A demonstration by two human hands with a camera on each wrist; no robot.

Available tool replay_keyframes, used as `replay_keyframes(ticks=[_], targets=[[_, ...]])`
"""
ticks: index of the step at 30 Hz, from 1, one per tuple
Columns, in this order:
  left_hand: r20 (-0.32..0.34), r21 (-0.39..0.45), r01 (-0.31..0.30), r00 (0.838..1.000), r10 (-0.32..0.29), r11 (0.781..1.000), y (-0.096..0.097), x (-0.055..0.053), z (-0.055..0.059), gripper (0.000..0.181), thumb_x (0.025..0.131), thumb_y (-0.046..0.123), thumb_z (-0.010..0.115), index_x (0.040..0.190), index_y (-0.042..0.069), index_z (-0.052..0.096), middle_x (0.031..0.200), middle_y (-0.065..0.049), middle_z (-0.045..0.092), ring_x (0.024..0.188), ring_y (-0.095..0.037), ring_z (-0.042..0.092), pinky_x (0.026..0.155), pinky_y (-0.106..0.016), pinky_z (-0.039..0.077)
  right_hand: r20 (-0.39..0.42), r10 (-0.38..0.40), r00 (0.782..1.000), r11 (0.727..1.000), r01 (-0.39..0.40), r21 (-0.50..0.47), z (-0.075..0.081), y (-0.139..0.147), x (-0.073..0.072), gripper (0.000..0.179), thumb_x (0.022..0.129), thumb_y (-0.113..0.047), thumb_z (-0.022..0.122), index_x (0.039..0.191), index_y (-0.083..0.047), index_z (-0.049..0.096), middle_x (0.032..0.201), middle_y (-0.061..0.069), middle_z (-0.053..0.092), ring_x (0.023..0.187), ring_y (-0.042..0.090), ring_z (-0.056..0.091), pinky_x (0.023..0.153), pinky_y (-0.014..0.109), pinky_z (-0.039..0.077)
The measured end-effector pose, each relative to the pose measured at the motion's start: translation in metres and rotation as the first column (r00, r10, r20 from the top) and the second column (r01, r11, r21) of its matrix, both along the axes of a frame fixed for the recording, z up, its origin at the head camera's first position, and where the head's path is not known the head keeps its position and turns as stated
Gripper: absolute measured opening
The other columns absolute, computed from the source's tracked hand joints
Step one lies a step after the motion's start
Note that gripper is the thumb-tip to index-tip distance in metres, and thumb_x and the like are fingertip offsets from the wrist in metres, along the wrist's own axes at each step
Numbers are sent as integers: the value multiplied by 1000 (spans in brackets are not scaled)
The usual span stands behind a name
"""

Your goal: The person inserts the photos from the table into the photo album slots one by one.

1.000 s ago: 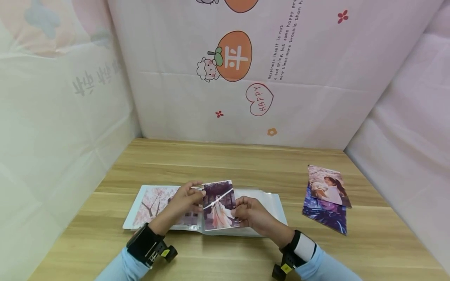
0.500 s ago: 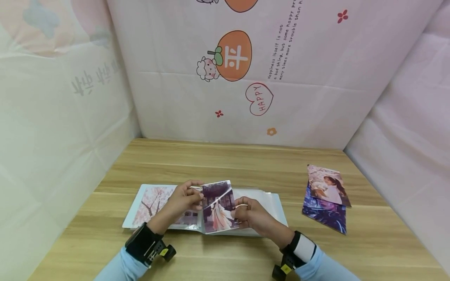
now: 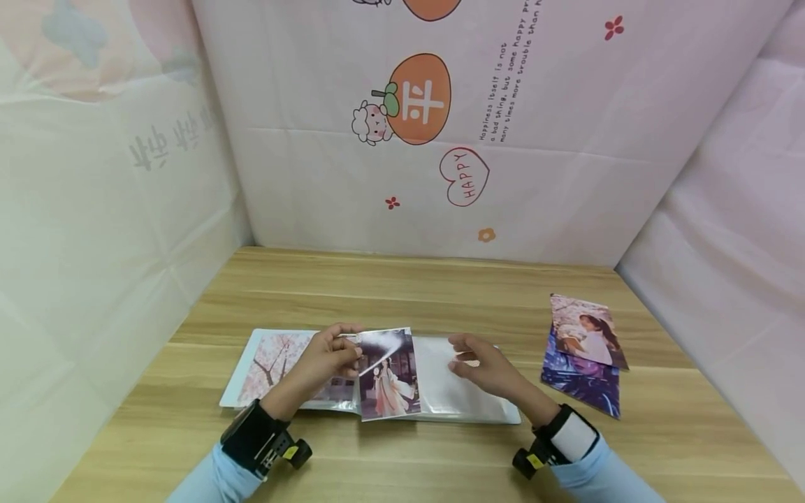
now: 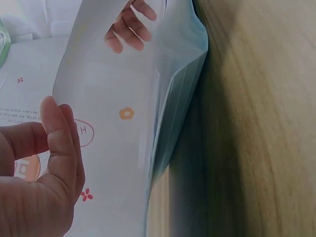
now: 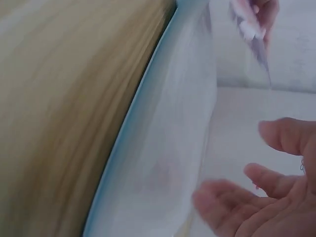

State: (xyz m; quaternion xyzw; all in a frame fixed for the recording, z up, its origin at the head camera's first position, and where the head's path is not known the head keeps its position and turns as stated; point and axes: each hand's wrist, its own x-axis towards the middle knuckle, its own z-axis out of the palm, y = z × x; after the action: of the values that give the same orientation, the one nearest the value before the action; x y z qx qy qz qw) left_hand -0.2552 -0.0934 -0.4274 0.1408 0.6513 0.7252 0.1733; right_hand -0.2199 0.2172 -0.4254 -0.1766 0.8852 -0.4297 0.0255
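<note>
My left hand (image 3: 323,360) pinches the left edge of a photo (image 3: 390,384) of a figure in a long pale pink robe, with a glare streak across it. The photo is over the middle of an open photo album (image 3: 468,391) with a pale blue cover. My right hand (image 3: 487,370), its fingers bent loosely and holding nothing, is above the album's right page, apart from the photo. In the right wrist view the photo (image 5: 252,34) shows edge-on in the left hand, and the right hand's fingers (image 5: 222,197) are spread apart.
A cherry blossom photo (image 3: 273,363) fills the album's left page, partly hidden by the left hand. On the right of the wooden table (image 3: 390,461), a portrait photo (image 3: 591,335) overlaps a blue-purple photo (image 3: 585,388). White printed cloth (image 3: 314,188) encloses the back and sides.
My right hand has let go of the photo and moved right, opening its fingers. The photo, still in my left hand, has turned slightly more upright. The photos at right stay put.
</note>
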Motion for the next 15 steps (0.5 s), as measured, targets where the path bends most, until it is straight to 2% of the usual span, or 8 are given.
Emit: replay_keyframes(ticks=[3,6,9,15], targets=[[-7,-19,-5,1000,5,1000,-1,-1,-1,45,88,-7,51,132,-5,40,81,-10,58,69,-19,59,59,-30,53,-100,1,995,973,22,228,-4,10,0,50,85,-10,66,127,8,46,126,30,46,113,45,45,92,55,37],[-4,-25,-12,1000,12,1000,-2,0,-1,44,88,-8,51,131,-6,40,83,-13,58,70,-20,59,60,-30,53,-106,5,994,929,35,369,-9,16,-1,53,83,-9,67,128,9,46,129,36,40,119,49,37,97,60,27],[6,-24,-16,1000,16,1000,-3,2,-1,44,87,-9,50,130,-6,40,83,-14,57,69,-20,58,61,-32,53,-94,36,995,904,8,427,-14,21,-2,53,82,-9,67,127,11,46,127,38,40,119,52,35,97,61,26],[8,-20,-18,1000,18,1000,-6,3,-1,43,87,-9,51,129,-4,41,81,-12,56,66,-18,56,64,-36,54,-64,86,994,895,-49,442,-18,26,-3,51,85,-11,65,127,13,46,125,35,45,119,51,35,98,59,26]])
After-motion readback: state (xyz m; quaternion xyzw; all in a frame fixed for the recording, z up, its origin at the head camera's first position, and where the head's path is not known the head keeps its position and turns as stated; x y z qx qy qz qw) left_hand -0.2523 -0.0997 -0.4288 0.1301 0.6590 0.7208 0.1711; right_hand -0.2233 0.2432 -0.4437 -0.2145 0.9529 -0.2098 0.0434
